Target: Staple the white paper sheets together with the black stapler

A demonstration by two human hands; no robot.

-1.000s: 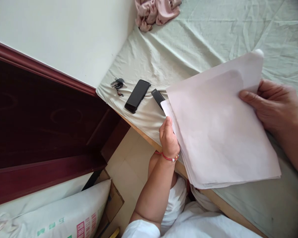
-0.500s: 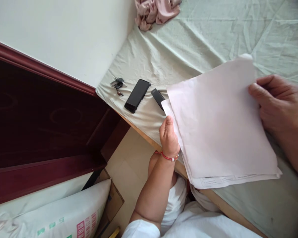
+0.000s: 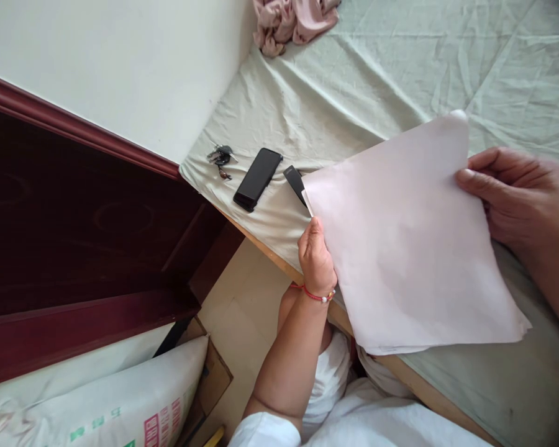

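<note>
A stack of paper sheets (image 3: 410,248) is held up at a slant over the bed's front edge, with a blank white sheet on top. My left hand (image 3: 315,257), a red bracelet at its wrist, grips the stack's left edge with the thumb upward. On the opposite side, my right hand (image 3: 517,192) pinches the right edge of the top sheet between thumb and fingers. The sheets below are almost wholly covered; slivers show at the left edge and lower right corner. How many sheets the right fingers pinch is hidden.
On the green sheet-covered bed (image 3: 377,81) lie keys (image 3: 221,158), a black phone (image 3: 258,179), a small dark flat object (image 3: 295,184) partly behind the paper, and a crumpled pink cloth (image 3: 293,25). At the left are dark red wooden furniture (image 3: 84,217) and a white printed sack (image 3: 116,397).
My right hand has shifted slightly left and down with the top sheet. That sheet now lies over the printed lower edge and left strip that showed before. The left hand stays put.
</note>
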